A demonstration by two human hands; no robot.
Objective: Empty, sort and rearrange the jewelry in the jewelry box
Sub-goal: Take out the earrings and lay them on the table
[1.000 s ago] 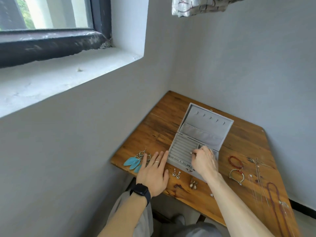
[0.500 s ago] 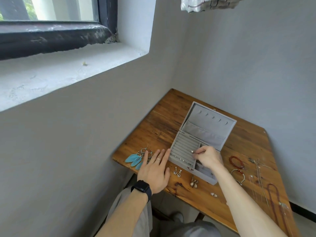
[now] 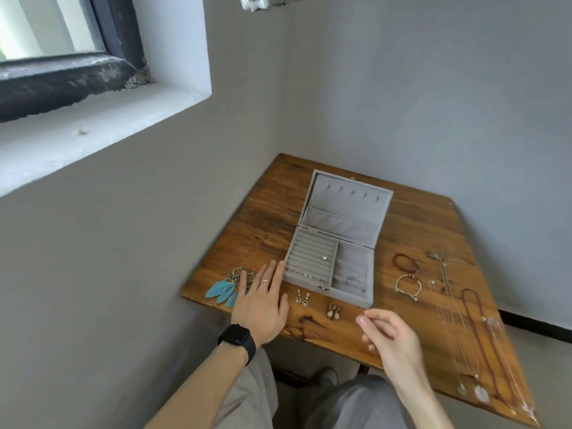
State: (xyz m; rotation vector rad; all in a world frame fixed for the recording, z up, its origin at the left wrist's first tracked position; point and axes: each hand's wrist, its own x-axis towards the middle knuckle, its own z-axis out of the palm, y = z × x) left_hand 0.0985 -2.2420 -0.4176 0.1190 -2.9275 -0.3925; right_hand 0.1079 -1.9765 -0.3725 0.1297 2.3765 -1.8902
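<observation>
A grey jewelry box [image 3: 356, 300] stands open on the wooden table [image 3: 266, 218], lid upright. Small rings and studs sit in its slotted left section [image 3: 309, 261]; a thin chain lies in a right compartment [image 3: 351, 274]. My left hand [image 3: 263, 298] lies flat on the table, fingers spread, touching the box's left front corner. Just in front of the box's right corner hovers my right hand [image 3: 383, 332], with thumb and forefinger pinched together; whether a tiny piece is between them is too small to tell. Two earring pairs [image 3: 302, 297] [image 3: 333, 311] lie in front of the box.
Blue feather earrings [image 3: 226, 286] lie left of my left hand. Right of the box are a red bead bracelet [image 3: 405, 263], a pale bracelet [image 3: 408, 286], thin chains [image 3: 445, 305] and a long red bead necklace [image 3: 483, 332]. Walls close in on the left and behind.
My right hand has lifted out of the box and drawn back toward me, in front of its right corner. The left hand has stayed flat beside the box.
</observation>
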